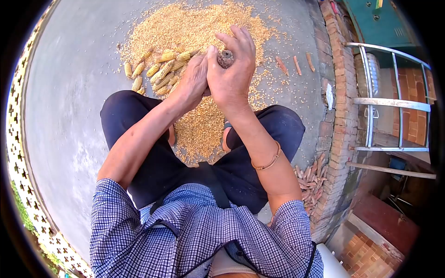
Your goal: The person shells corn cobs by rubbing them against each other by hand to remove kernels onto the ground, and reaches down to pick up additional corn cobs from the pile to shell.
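Note:
My right hand (234,69) wraps round a corn cob (225,59). The cob's rough, dark butt end faces up between thumb and fingers, while the rest is hidden in the palm. Pressed against it, my left hand (193,78) is closed, with its fingertips out of sight behind the right hand; what it grips is hidden. Just left of the hands lie several yellow ears of corn (162,72) in a small heap. A wide pile of loose kernels (190,25) spreads beyond them, and more kernels (199,132) cover the floor between my feet.
Three bare reddish cobs (297,65) lie on the concrete floor (69,116) to the right. A heap of stripped cobs (313,183) rests by the low brick edge (340,92). Past that stand a metal rail frame (391,103) and a green cabinet (382,23).

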`<state>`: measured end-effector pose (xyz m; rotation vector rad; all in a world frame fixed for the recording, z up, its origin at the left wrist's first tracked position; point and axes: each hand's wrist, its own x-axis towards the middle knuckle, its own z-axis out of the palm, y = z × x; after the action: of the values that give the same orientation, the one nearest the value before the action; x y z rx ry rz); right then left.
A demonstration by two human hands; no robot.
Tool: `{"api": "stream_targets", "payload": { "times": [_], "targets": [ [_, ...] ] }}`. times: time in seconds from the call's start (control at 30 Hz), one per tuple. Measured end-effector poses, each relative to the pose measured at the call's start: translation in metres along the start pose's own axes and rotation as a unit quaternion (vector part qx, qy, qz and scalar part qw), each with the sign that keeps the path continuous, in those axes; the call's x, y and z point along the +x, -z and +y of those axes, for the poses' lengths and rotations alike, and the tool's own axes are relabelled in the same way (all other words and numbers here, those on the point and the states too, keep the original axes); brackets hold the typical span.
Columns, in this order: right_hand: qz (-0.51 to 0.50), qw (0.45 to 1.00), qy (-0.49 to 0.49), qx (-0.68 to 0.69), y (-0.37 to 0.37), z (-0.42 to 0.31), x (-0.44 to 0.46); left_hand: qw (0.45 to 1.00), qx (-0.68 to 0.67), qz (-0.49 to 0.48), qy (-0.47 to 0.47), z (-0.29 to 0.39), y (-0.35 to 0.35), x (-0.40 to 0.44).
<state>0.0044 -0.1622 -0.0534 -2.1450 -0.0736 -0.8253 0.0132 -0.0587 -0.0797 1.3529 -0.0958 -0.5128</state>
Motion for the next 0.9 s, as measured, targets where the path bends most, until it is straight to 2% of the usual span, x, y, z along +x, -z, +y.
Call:
{"api": "stream_targets", "payload": {
  "times": [0.03, 0.1, 0.13, 0.23, 0.3, 0.37, 0.4, 0.5, 0.53, 0.63, 0.73, 0.8, 0.87, 0.9],
  "targets": [
    [0.001, 0.999, -0.041, 0.007, 0.003, 0.000, 0.003, 0.993, 0.115, 0.022, -0.012, 0.009, -0.005, -0.004],
    [0.004, 0.993, -0.119, 0.019, 0.009, 0.003, 0.011, 0.995, -0.065, 0.057, 0.054, 0.021, -0.033, -0.014],
    [0.010, 0.990, -0.138, 0.037, 0.010, 0.002, 0.013, 0.997, -0.051, 0.047, 0.045, 0.019, -0.033, -0.014],
    [0.056, 0.984, -0.111, 0.131, 0.004, 0.015, 0.021, 1.000, 0.013, 0.003, 0.022, 0.027, -0.021, -0.009],
    [0.014, 0.931, -0.255, 0.259, 0.012, 0.015, 0.027, 0.999, -0.033, 0.013, 0.014, 0.031, -0.022, -0.010],
    [-0.010, 0.877, -0.320, 0.358, 0.023, 0.003, 0.026, 0.996, -0.086, -0.010, 0.001, 0.026, -0.018, -0.007],
    [-0.010, 0.922, -0.245, 0.301, 0.022, 0.002, 0.018, 0.994, -0.103, -0.033, 0.008, 0.025, -0.013, -0.006],
    [-0.020, 0.966, -0.150, 0.209, 0.009, 0.004, 0.005, 0.997, -0.024, 0.031, -0.072, 0.018, -0.024, -0.006],
    [0.000, 0.976, -0.143, 0.165, 0.005, 0.000, 0.003, 0.992, 0.074, 0.041, -0.093, 0.010, -0.021, -0.002],
    [0.019, 0.985, -0.134, 0.107, -0.004, 0.004, 0.000, 0.972, 0.126, 0.042, -0.191, 0.001, -0.021, 0.002],
    [0.062, 0.954, -0.214, 0.201, -0.001, 0.009, 0.009, 0.969, 0.177, 0.048, -0.168, 0.003, -0.024, -0.003],
    [0.090, 0.939, -0.234, 0.236, 0.002, 0.014, 0.014, 0.972, 0.151, 0.074, -0.164, -0.006, -0.025, 0.000],
    [0.064, 0.932, -0.255, 0.248, 0.002, 0.019, 0.017, 0.998, 0.037, 0.043, 0.022, 0.028, -0.030, -0.017],
    [0.051, 0.928, -0.265, 0.255, 0.003, 0.017, 0.019, 0.999, -0.019, 0.036, 0.022, 0.027, -0.028, -0.015]
  ]
}}
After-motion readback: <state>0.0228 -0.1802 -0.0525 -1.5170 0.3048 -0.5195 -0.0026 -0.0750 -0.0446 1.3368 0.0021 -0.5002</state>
